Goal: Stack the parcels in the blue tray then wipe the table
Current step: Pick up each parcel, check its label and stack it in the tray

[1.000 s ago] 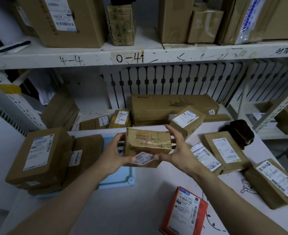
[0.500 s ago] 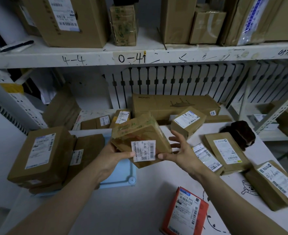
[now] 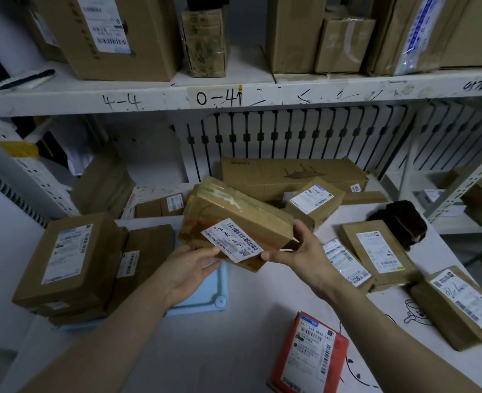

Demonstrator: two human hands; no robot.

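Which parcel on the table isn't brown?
The red parcel lying nearest the camera, white label up; all the others are brown.

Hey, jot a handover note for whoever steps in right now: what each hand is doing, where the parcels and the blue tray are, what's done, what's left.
Left hand holds the taped parcel from below at its near-left end. The right hand pinches its right corner. The parcel is tilted in the air above the blue tray.
Done: two brown stacks already sit on the tray's left part.
Left: set this parcel in the tray. Then add the loose ones on the table: the red parcel, the flat brown parcels at the right, and the small box behind. Wiping has not started.
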